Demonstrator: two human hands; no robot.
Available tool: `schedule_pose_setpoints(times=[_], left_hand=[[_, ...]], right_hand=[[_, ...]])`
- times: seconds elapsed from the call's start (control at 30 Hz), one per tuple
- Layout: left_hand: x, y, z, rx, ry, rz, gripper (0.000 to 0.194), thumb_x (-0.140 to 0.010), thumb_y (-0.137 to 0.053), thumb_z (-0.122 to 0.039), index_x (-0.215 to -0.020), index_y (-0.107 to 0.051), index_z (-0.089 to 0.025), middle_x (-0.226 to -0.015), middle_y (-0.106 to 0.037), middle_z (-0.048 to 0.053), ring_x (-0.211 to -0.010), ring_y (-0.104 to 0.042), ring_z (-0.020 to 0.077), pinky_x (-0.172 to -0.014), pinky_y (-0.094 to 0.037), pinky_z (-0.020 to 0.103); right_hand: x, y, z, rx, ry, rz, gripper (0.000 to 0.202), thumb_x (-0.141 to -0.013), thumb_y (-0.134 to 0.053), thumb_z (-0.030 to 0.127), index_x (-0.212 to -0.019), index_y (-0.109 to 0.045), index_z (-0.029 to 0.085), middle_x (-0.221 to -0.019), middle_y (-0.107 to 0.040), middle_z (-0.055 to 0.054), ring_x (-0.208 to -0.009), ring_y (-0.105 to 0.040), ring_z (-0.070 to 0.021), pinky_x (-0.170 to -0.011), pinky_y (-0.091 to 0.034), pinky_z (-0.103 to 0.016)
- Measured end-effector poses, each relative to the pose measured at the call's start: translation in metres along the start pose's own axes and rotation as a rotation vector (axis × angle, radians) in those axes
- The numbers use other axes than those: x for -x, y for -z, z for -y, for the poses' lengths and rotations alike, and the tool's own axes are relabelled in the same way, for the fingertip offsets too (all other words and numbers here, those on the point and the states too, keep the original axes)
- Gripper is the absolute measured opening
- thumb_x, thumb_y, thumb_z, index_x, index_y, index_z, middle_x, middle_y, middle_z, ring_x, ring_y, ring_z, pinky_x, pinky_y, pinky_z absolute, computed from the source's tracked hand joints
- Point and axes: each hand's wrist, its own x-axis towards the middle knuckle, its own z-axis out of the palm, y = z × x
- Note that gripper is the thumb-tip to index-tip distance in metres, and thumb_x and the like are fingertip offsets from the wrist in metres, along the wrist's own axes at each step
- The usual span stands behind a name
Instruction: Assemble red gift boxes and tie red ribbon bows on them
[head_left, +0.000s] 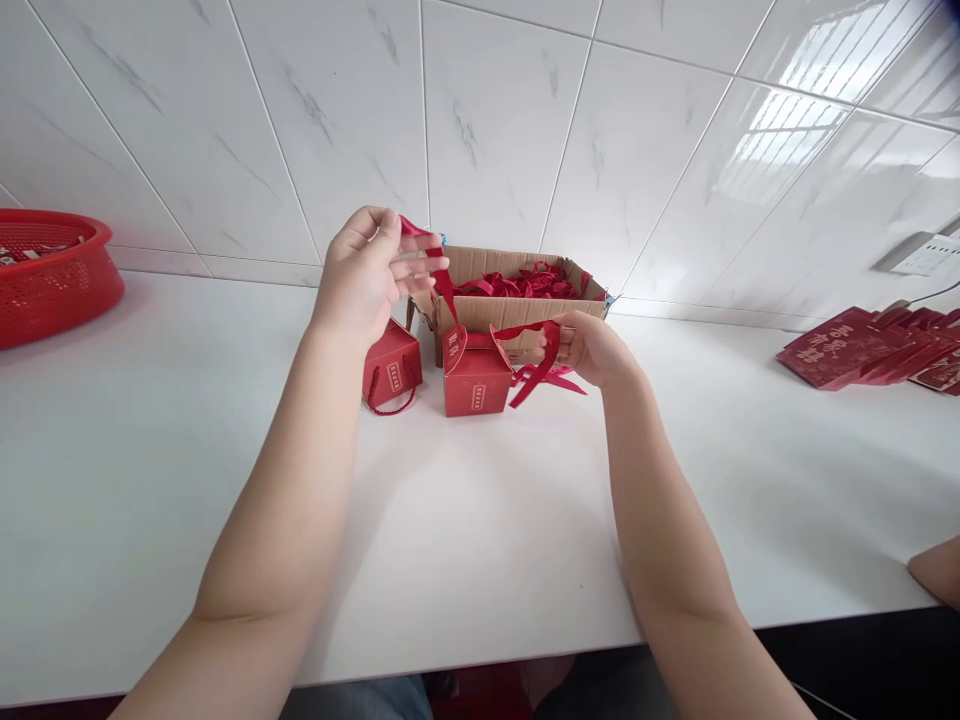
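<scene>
A small red gift box (pixel 477 385) with rounded top flaps stands upright on the white table. A red ribbon (pixel 445 290) runs through its top. My left hand (pixel 367 265), raised above and left of the box, pinches one end of the ribbon between thumb and forefinger, its other fingers spread. To the right of the box, my right hand (pixel 581 345) grips the other stretch of ribbon, with a loose tail hanging below the fingers. A second red box (pixel 394 365) with a twisted cord handle sits behind my left wrist, partly hidden by it.
Behind the gift box, a cardboard carton (pixel 487 318) holds many red ribbons. More ribbon (pixel 559 380) lies at the carton's front right. A red plastic basket (pixel 60 290) stands far left, flat red printed packages (pixel 847 345) far right. Another person's arm (pixel 937 572) shows at the right edge.
</scene>
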Motion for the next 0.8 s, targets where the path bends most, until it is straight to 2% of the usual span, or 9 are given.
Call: schedule_pose_setpoints(times=[0.1, 0.2, 0.37, 0.5, 0.57, 0.67, 0.73, 0.8], left_hand=[[0.001, -0.003, 0.0, -0.014, -0.041, 0.011, 0.025, -0.087, -0.053, -0.049, -0.083, -0.048, -0.025, -0.093, -0.071, 0.002, -0.097, -0.067, 0.0194, -0.07, -0.049, 0.026], [0.005, -0.005, -0.004, 0.082, -0.149, 0.054, 0.019, -0.089, -0.054, -0.042, -0.084, -0.049, -0.024, -0.1, -0.069, -0.001, -0.098, -0.064, 0.0166, -0.077, -0.048, 0.026], [0.013, -0.008, -0.014, 0.114, -0.256, 0.117, 0.015, -0.088, -0.058, -0.034, -0.079, -0.052, -0.023, -0.091, -0.065, -0.002, -0.093, -0.061, 0.0137, -0.079, -0.047, 0.025], [0.017, -0.011, -0.018, 0.142, -0.319, 0.161, 0.015, -0.089, -0.059, -0.032, -0.078, -0.054, -0.023, -0.09, -0.062, -0.001, -0.089, -0.06, 0.0134, -0.075, -0.047, 0.024], [0.017, -0.012, -0.019, 0.181, -0.299, 0.153, 0.015, -0.091, -0.056, -0.032, -0.079, -0.055, -0.023, -0.091, -0.061, -0.001, -0.089, -0.059, 0.013, -0.073, -0.047, 0.023], [0.016, -0.012, -0.02, 0.234, -0.297, 0.09, 0.011, -0.09, -0.059, -0.028, -0.08, -0.06, -0.023, -0.077, -0.056, -0.002, -0.073, -0.055, 0.0095, -0.062, -0.044, 0.021], [0.015, -0.012, -0.02, 0.243, -0.306, 0.067, 0.01, -0.088, -0.062, -0.026, -0.079, -0.064, -0.023, -0.068, -0.05, -0.002, -0.064, -0.05, 0.0085, -0.058, -0.043, 0.021], [0.016, -0.014, -0.021, 0.257, -0.317, 0.07, 0.011, -0.09, -0.06, -0.029, -0.082, -0.067, -0.024, -0.068, -0.05, -0.002, -0.064, -0.052, 0.0087, -0.061, -0.045, 0.022]], right_hand=[[-0.004, -0.008, -0.002, -0.192, -0.005, 0.014, 0.017, -0.075, -0.065, 0.032, -0.07, -0.053, 0.021, -0.069, -0.063, 0.0, -0.062, -0.061, -0.0137, -0.067, -0.054, -0.028], [-0.004, -0.014, -0.003, -0.281, 0.025, 0.058, 0.013, -0.076, -0.065, 0.031, -0.083, -0.057, 0.023, -0.082, -0.066, 0.001, -0.066, -0.062, -0.0122, -0.067, -0.054, -0.026], [-0.004, -0.015, -0.003, -0.178, 0.101, 0.094, 0.029, -0.079, -0.055, 0.027, -0.107, -0.057, 0.025, -0.12, -0.064, -0.002, -0.089, -0.067, -0.0149, -0.077, -0.056, -0.03], [-0.003, -0.013, -0.003, -0.058, 0.224, 0.104, 0.037, -0.078, -0.06, 0.029, -0.114, -0.055, 0.028, -0.133, -0.058, 0.001, -0.105, -0.065, -0.0167, -0.085, -0.056, -0.033], [-0.001, -0.012, -0.003, -0.028, 0.265, 0.101, 0.034, -0.077, -0.065, 0.034, -0.11, -0.058, 0.029, -0.127, -0.062, 0.001, -0.102, -0.066, -0.0165, -0.086, -0.055, -0.033], [0.003, -0.012, 0.001, -0.012, 0.294, 0.084, 0.022, -0.076, -0.069, 0.04, -0.091, -0.065, 0.025, -0.096, -0.069, 0.001, -0.083, -0.067, -0.0135, -0.077, -0.056, -0.03], [0.008, -0.015, 0.006, 0.023, 0.331, 0.038, 0.019, -0.076, -0.07, 0.041, -0.079, -0.066, 0.023, -0.078, -0.065, 0.002, -0.072, -0.064, -0.0112, -0.07, -0.055, -0.026], [0.014, -0.019, 0.012, 0.079, 0.382, -0.028, 0.02, -0.078, -0.069, 0.042, -0.073, -0.065, 0.022, -0.074, -0.062, 0.002, -0.071, -0.062, -0.0108, -0.069, -0.053, -0.025]])
